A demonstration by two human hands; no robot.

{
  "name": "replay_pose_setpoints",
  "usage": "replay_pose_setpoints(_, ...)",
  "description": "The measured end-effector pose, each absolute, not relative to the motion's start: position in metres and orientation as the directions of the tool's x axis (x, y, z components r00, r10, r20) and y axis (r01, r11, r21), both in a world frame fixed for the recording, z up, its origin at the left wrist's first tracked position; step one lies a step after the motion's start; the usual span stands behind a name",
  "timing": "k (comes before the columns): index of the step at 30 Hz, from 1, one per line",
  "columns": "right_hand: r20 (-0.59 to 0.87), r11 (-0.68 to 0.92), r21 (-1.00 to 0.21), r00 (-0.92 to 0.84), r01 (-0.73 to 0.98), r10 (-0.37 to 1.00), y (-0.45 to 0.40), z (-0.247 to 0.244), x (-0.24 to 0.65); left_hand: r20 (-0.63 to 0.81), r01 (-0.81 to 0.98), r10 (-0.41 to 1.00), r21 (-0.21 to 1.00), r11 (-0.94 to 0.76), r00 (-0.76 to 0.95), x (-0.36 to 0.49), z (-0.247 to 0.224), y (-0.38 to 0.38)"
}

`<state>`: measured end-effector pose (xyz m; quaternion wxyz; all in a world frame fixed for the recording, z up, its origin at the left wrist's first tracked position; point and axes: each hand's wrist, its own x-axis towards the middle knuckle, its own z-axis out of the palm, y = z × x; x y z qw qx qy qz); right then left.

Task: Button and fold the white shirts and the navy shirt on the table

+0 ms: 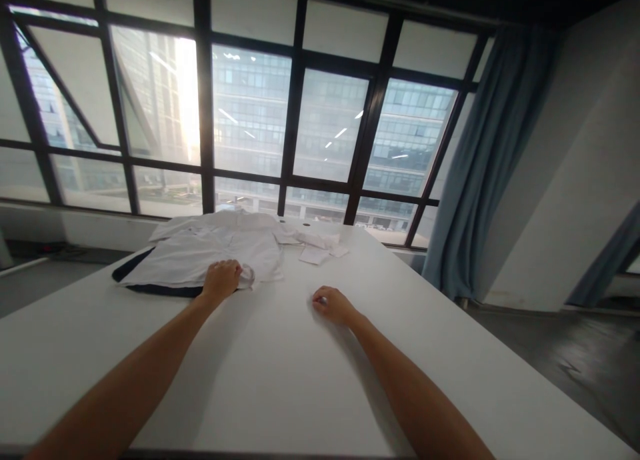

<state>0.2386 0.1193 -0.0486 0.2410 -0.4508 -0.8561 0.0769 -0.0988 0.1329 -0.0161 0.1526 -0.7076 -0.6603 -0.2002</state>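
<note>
A white long-sleeved shirt lies spread on the white table, with one sleeve stretched out to the right and its cuff bent over. Dark navy cloth shows from under the shirt's near and left edges. My left hand is closed on the shirt's near edge, where the fabric bunches beside the fingers. To the right, apart from the shirt, my right hand is at the tabletop with its fingers curled in. A small pale gap shows between its thumb and fingers, and I see no object there.
The white table runs from me toward a wall of dark-framed windows. Two dark round holes sit near its far edge. A blue curtain hangs beyond its right side. Grey floor lies on the right.
</note>
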Motion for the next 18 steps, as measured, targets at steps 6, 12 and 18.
replay_pose_setpoints(6, 0.366, 0.512, -0.35, -0.388, 0.784, 0.846, 0.122, -0.054, 0.238, 0.563, 0.891, 0.827, 0.374, -0.258, 0.004, -0.052, 0.022, 0.096)
replay_pose_setpoints(12, 0.472, 0.453, -0.333, -0.27, 0.827, 0.839, 0.127, -0.06, 0.24, 0.105, 0.443, 0.666, 0.668, -0.597, 0.739, -0.028, 0.035, 0.062)
replay_pose_setpoints(18, 0.406, 0.481, -0.274, -0.353, 0.833, 0.843, 0.128, -0.062, 0.235, 0.3, 0.91, 0.894, 0.146, -0.388, 0.333, -0.097, 0.013, 0.111)
